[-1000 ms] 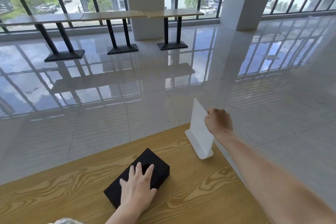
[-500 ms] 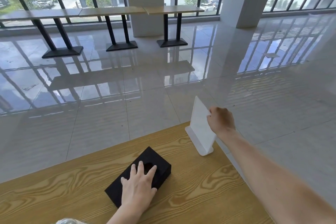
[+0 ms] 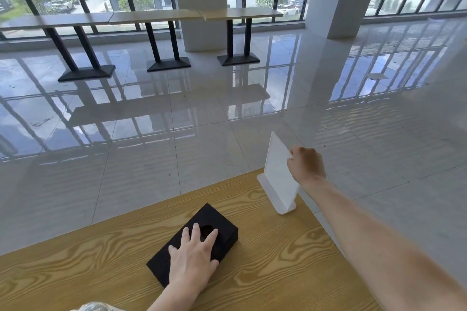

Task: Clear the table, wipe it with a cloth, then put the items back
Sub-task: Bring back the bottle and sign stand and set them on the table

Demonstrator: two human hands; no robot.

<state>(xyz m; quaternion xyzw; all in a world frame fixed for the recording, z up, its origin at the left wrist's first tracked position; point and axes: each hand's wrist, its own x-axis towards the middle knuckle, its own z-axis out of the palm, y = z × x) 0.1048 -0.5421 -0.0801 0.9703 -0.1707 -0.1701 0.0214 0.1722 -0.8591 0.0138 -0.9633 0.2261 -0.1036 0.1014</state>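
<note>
While left hand (image 3: 193,260) touches matte black box (image 3: 211,214), right hand (image 3: 307,165) pinches white stand (image 3: 278,174).

- Bare desk (image 3: 273,257) between black box (image 3: 217,218) and white stand (image 3: 276,171): room to pass.
- Wide open left of the box.
- Far right corner blocked by the stand.

— The table (image 3: 290,267)?
— Wood-grain top, smooth, faint sheen.
— And on it?
— A matt black box (image 3: 209,214); a smooth white plastic sign stand (image 3: 276,171).
— Beyond the table?
— Glossy floor tiles (image 3: 156,134), mirror-like.
</note>
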